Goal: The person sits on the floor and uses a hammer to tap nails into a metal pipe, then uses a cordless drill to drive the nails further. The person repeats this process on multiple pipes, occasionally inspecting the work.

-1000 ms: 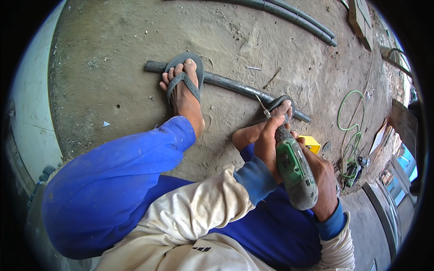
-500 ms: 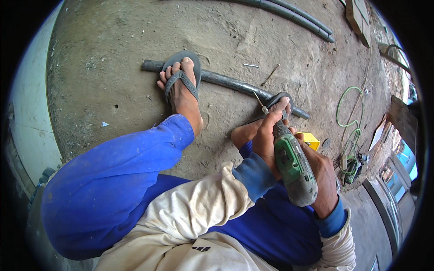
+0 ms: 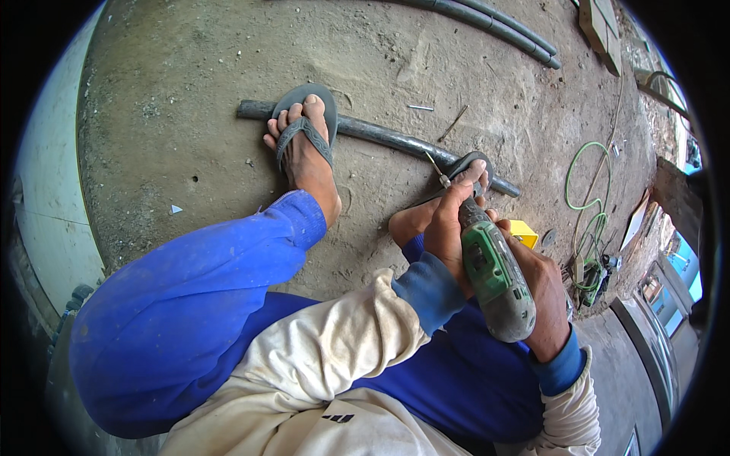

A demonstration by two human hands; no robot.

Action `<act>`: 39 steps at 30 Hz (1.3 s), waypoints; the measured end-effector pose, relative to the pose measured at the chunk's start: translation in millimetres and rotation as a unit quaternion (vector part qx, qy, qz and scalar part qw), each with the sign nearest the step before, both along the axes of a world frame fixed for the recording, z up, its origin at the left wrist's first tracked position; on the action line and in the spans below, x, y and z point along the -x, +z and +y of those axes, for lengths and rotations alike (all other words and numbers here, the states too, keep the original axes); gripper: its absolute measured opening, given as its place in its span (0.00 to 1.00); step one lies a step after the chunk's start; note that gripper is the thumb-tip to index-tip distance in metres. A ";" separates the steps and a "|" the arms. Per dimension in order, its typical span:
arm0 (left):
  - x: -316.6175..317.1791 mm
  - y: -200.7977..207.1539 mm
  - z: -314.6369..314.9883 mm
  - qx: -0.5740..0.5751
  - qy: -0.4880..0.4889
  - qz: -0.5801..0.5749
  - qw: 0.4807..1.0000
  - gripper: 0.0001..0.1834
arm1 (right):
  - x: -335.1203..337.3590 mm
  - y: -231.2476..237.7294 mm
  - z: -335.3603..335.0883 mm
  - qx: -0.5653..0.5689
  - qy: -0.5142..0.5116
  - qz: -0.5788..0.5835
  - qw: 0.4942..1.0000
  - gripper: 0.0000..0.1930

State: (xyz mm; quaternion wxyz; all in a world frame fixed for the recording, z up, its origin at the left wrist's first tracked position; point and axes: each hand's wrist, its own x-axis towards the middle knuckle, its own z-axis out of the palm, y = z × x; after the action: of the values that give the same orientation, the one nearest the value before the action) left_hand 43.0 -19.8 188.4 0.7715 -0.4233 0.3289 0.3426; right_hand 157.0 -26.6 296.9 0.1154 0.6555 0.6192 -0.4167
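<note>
A green and black power drill (image 3: 487, 262) is in both my hands, its thin bit pointing away from me. My left hand (image 3: 446, 232) is closed round the front of the drill near its chuck. On the other side, my right hand (image 3: 541, 292) is closed round the drill's grip, most of which is hidden beneath the body. The bit's tip is at a dark pipe (image 3: 384, 137) lying on the ground; whether it touches cannot be made out. My left sandalled foot (image 3: 304, 144) rests on the pipe, and my right foot (image 3: 475, 171) is over it near its right end.
Two more dark pipes (image 3: 498, 28) lie at the far side. A small metal rod (image 3: 420, 107) and a thin stick (image 3: 454, 123) are on the dirt. Right of my hands are a yellow boxy thing (image 3: 523, 232) and a coiled green cable (image 3: 569, 190). A pale panel (image 3: 57, 182) stands at left.
</note>
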 end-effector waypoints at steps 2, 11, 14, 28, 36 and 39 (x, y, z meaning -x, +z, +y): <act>-0.3 -0.2 0.2 0.004 -0.001 0.001 1.000 0.19 | -0.1 0.1 0.2 0.000 0.002 -0.001 1.000 0.30; 1.0 3.6 1.7 0.000 0.012 0.009 1.000 0.18 | 0.8 0.9 1.0 -0.003 0.000 0.004 1.000 0.29; 0.2 5.4 3.5 -0.010 0.018 0.030 0.999 0.17 | 1.0 0.2 1.3 -0.014 -0.009 0.014 1.000 0.27; -5.4 -1.4 4.6 0.004 0.034 -0.011 0.999 0.14 | -0.1 0.8 2.8 -0.036 0.001 0.021 0.999 0.24; -5.4 0.1 6.3 -0.005 0.038 0.002 0.999 0.14 | -2.5 0.3 4.6 0.001 -0.007 -0.003 1.000 0.29; -4.2 1.1 7.1 0.002 0.042 -0.008 0.999 0.15 | -1.4 0.8 4.8 -0.004 -0.003 -0.001 1.000 0.29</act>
State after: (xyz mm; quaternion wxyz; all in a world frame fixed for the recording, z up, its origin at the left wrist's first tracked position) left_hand 47.2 -12.6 189.5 0.7583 -0.4412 0.3049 0.3706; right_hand 158.4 -21.8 297.8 0.1124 0.6584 0.6187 -0.4136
